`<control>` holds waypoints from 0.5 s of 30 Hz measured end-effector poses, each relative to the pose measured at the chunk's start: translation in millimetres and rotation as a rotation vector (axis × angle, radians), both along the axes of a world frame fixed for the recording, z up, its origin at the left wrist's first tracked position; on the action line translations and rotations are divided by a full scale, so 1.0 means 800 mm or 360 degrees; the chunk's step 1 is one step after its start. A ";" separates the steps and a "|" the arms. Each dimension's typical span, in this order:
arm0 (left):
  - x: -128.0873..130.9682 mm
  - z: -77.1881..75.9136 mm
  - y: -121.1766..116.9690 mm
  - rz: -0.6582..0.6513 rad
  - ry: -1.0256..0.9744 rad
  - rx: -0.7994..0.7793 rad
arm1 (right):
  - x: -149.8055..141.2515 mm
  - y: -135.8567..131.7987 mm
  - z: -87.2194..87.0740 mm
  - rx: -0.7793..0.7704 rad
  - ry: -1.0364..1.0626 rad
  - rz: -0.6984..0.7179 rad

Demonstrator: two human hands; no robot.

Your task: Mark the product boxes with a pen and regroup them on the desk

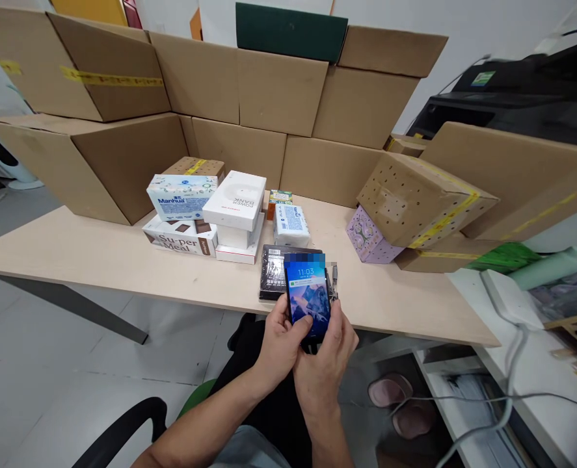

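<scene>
A smartphone point(308, 292) is held upright in both hands just over the table's front edge, its lit screen reading 11:03. My left hand point(281, 341) grips its left side, with the thumb lying over the lower screen. Around the lower right edge close the fingers of my right hand point(324, 357). Behind the phone, a flat black plastic-wrapped package point(271, 276) lies on the table, partly hidden. To the phone's right is a grey cable connector point(335, 273), with the cable running down by my right fingers.
The table point(171, 276) carries a Manhua tissue pack point(183, 198), a Su-per Meal box point(178, 238), a white power bank box point(234, 201) and a small white pack point(291, 224). At right, a dotted carton point(410, 201) leans over a purple box point(370, 237). Cardboard panels point(239, 153) wall the back.
</scene>
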State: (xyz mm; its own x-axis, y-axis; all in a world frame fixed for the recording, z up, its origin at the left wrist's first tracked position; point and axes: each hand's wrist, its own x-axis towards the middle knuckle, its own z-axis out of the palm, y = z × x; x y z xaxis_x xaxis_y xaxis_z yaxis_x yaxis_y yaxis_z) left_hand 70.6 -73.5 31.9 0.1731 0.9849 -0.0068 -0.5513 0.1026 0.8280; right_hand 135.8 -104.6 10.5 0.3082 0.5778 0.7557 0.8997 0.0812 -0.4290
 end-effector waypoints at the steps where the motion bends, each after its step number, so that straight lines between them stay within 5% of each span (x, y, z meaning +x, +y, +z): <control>1: 0.000 0.000 -0.001 -0.0008 0.0002 -0.0006 | 0.000 0.000 0.000 -0.0006 0.0004 0.0002; 10: 0.001 0.001 -0.001 -0.0038 0.0114 0.0046 | 0.006 -0.003 -0.005 -0.0056 0.0132 0.0069; 15: -0.013 0.002 -0.004 -0.0246 0.0498 0.0456 | 0.042 -0.003 -0.003 -0.0114 0.0230 -0.0017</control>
State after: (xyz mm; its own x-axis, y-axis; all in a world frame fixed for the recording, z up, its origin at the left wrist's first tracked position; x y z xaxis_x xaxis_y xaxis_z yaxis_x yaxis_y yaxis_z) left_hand 59.8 -77.1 33.2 0.3512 0.9174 0.1873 -0.2663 -0.0939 0.9593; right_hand 169.3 -107.3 8.3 0.4174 0.6245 0.6601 0.8287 0.0364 -0.5585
